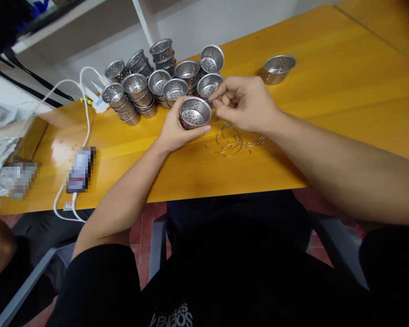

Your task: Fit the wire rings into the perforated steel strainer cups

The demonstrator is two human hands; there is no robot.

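Black shirt (231,281) (lettering (173,317) cut off) lies below; right fingers (229,83) half-hide wire (211,100).

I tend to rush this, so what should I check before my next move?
1. Left hand around the perforated metal cup: ok.
2. Cup's mouth facing up: ok.
3. Right hand pinching a thin wire by the rim: ok.
4. Thin wire touching the rim: cannot tell, too small.
5. Loose wires lying apart from each other: not ok, they overlap.
6. Phone away from both hands: ok.
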